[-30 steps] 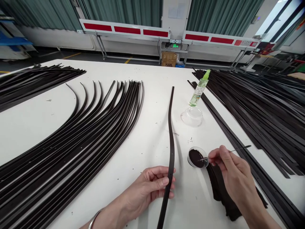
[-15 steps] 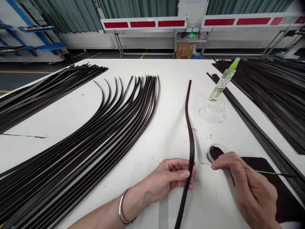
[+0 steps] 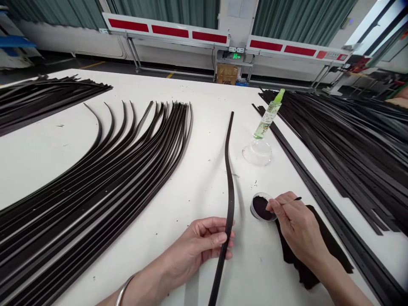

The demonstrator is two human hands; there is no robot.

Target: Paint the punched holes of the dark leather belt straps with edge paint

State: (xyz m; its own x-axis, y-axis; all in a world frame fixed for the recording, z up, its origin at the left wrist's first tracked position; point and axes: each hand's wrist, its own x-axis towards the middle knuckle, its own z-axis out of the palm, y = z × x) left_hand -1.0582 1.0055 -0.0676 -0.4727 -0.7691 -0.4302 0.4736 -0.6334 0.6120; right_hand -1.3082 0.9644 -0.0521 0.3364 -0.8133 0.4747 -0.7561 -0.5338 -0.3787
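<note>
The strap [image 3: 230,187] runs up the white table [image 3: 197,140] in front of me, a dark leather strip with a slight S-bend, and my left hand [image 3: 207,242] has it pinched low down between thumb and fingers. My right hand [image 3: 298,225] is closed narrow on a thin stick [image 3: 288,201], its near end over the dish [image 3: 262,207] of dark paste, which sits just beside the strap. A dark rag [image 3: 331,246] lies under my right wrist; farther up stand a spray bottle [image 3: 266,121] and a clear bowl [image 3: 257,153], and fanned straps [image 3: 95,178] cover the left side.

The risk is that thin stick: a loose pinch could flick paste onto the white surface or the strap. A careless wrist could also tip the dish — it's that close to the rag.
</note>
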